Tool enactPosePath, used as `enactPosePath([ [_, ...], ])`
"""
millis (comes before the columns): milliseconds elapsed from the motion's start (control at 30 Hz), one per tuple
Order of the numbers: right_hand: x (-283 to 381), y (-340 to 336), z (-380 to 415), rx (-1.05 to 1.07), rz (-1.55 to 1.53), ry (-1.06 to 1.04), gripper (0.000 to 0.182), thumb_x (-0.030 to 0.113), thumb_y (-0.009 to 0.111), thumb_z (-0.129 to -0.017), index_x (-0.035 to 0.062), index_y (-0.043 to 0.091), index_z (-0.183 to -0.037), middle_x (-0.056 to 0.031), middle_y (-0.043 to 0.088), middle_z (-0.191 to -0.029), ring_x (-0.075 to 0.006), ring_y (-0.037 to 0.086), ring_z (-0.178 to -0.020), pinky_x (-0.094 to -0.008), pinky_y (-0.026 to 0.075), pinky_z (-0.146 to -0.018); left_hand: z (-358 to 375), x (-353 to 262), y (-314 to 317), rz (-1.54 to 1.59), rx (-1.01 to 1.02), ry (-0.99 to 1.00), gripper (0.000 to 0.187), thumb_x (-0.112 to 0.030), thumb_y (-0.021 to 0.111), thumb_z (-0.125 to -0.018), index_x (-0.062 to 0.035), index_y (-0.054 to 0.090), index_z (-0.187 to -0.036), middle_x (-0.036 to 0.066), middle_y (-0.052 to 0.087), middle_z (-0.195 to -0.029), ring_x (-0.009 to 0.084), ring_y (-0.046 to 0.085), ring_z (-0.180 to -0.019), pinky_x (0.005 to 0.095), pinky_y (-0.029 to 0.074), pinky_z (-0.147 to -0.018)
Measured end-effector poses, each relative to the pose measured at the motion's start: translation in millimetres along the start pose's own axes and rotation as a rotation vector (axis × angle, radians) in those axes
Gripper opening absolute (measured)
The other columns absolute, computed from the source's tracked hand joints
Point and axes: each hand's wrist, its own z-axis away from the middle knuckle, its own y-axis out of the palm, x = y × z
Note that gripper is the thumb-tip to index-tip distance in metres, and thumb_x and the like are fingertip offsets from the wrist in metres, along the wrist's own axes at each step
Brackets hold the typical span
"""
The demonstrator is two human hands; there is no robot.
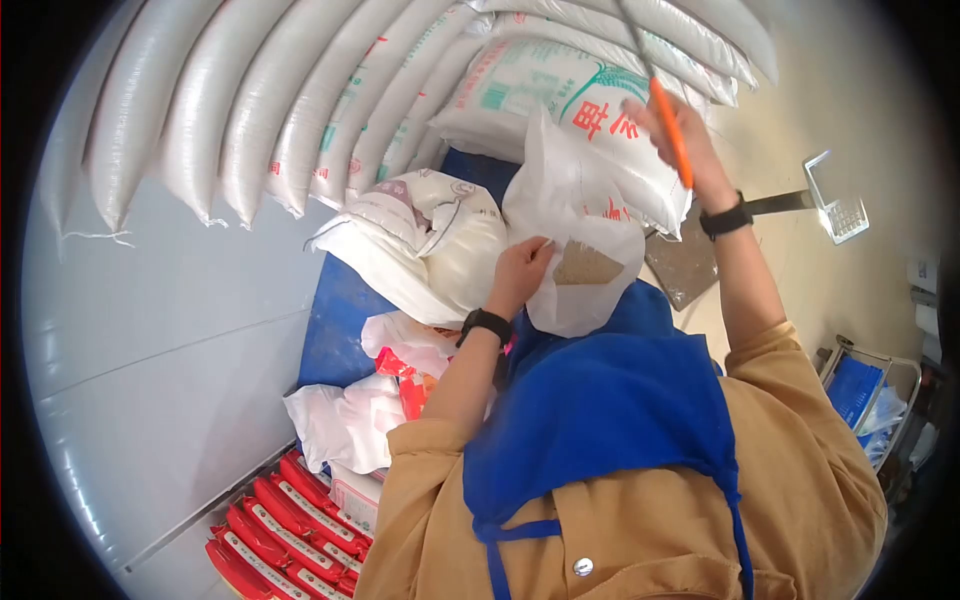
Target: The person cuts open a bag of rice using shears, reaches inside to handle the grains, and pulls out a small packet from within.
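Observation:
My left hand (524,270) is closed on the rim of an upright white woven sack (577,207). Tan, grainy material (588,264) shows through its open mouth. Raised beyond the sack, my right hand (682,138) is smeared by motion and appears closed around a long tool with an orange handle (670,130). The tool's thin grey shaft runs up out of view, so its far end is hidden. Left of my left hand stands another opened white sack (455,240), with a pale filling and its edges folded down.
Full white sacks (260,100) are stacked along the back. Red packages (290,525) lie at lower left, near crumpled white bags (350,420). A blue surface (345,320) lies under the sacks. To the right are a platform scale (685,268) with its display (843,215), and a metal cart (870,395).

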Motion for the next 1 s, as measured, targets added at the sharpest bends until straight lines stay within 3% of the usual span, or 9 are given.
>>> enactPosePath([
  [133,-37,39,60,0.207,0.029,0.082,0.055,0.047,0.074,-0.075,-0.0009,0.052,-0.093,-0.0127,0.059,-0.073,-0.0189,0.058,-0.069,-0.0324,0.047,-0.066,-11,7,-1,-0.085,0.029,0.032,0.029,-0.026,0.055,-0.088,-0.0008,0.064,-0.098,0.015,0.064,-0.076,0.0246,0.062,-0.071,0.0342,0.047,-0.065],
  [200,-61,64,77,0.206,0.029,0.035,0.043,0.037,0.075,-0.077,0.0019,0.054,-0.09,-0.0055,0.06,-0.075,-0.0098,0.055,-0.07,-0.0282,0.045,-0.062,-12,-4,-1,-0.189,-0.011,0.066,0.03,-0.028,0.054,-0.087,-0.0013,0.063,-0.097,0.018,0.065,-0.078,0.0323,0.063,-0.073,0.0388,0.048,-0.065],
  [300,-63,82,86,0.308,0.288,-0.035,0.037,0.03,0.072,-0.079,0.0019,0.053,-0.095,-0.0075,0.063,-0.078,-0.01,0.057,-0.073,-0.0301,0.046,-0.063,-19,-15,11,-0.312,-0.043,0.084,0.032,-0.031,0.053,-0.088,-0.0015,0.062,-0.093,0.02,0.063,-0.078,0.0376,0.061,-0.076,0.0427,0.047,-0.066],
  [467,-92,64,62,0.312,-0.286,0.098,0.018,0.01,0.058,-0.076,0.0004,0.051,-0.089,-0.002,0.046,-0.068,-0.01,0.041,-0.065,-0.0275,0.039,-0.058,-43,-27,-13,-0.325,0.086,0.177,0.031,-0.03,0.052,-0.089,0.0,0.059,-0.081,0.023,0.059,-0.073,0.042,0.057,-0.076,0.0449,0.044,-0.063],
  [567,-88,62,59,0.326,-0.226,0.051,0.017,0.01,0.059,-0.076,0.0007,0.051,-0.089,-0.0004,0.046,-0.068,-0.0091,0.041,-0.065,-0.026,0.038,-0.058,-49,-15,-14,-0.247,0.088,0.255,0.029,-0.024,0.055,-0.09,0.0035,0.057,-0.081,0.02,0.049,-0.06,0.0283,0.047,-0.052,0.0367,0.038,-0.053],
  [667,-104,60,56,0.251,-0.209,0.004,0.019,0.012,0.06,-0.078,0.0005,0.051,-0.09,-0.0002,0.046,-0.069,-0.009,0.041,-0.065,-0.0268,0.038,-0.058,-41,-12,-7,-0.092,0.062,0.155,0.029,-0.024,0.055,-0.091,0.0037,0.058,-0.081,0.01,0.051,-0.057,0.0126,0.047,-0.053,0.0311,0.036,-0.051],
  [833,-28,5,78,0.231,-0.025,0.03,0.027,0.025,0.066,-0.085,0.0029,0.052,-0.09,0.0003,0.047,-0.07,-0.0086,0.04,-0.066,-0.0257,0.039,-0.059,-40,2,4,0.248,0.082,-0.064,0.029,-0.024,0.054,-0.091,0.0043,0.06,-0.087,0.009,0.051,-0.059,0.0123,0.044,-0.057,0.0302,0.038,-0.055],
  [900,-10,5,106,0.24,-0.207,-0.016,0.029,0.028,0.067,-0.085,0.0042,0.051,-0.09,0.0015,0.045,-0.071,-0.0075,0.039,-0.067,-0.0239,0.038,-0.059,-41,3,6,0.329,0.075,-0.08,0.03,-0.025,0.055,-0.09,0.0045,0.06,-0.086,0.007,0.051,-0.059,0.0103,0.043,-0.058,0.0297,0.038,-0.055],
  [1000,-17,13,148,0.495,-0.216,0.063,0.042,0.038,0.067,-0.084,0.0033,0.049,-0.101,-0.0028,0.047,-0.078,-0.0107,0.044,-0.076,-0.0259,0.041,-0.07,-45,9,8,0.294,0.039,-0.022,0.032,-0.027,0.057,-0.088,0.0046,0.06,-0.083,0.008,0.052,-0.059,0.0126,0.043,-0.056,0.0318,0.038,-0.054],
])
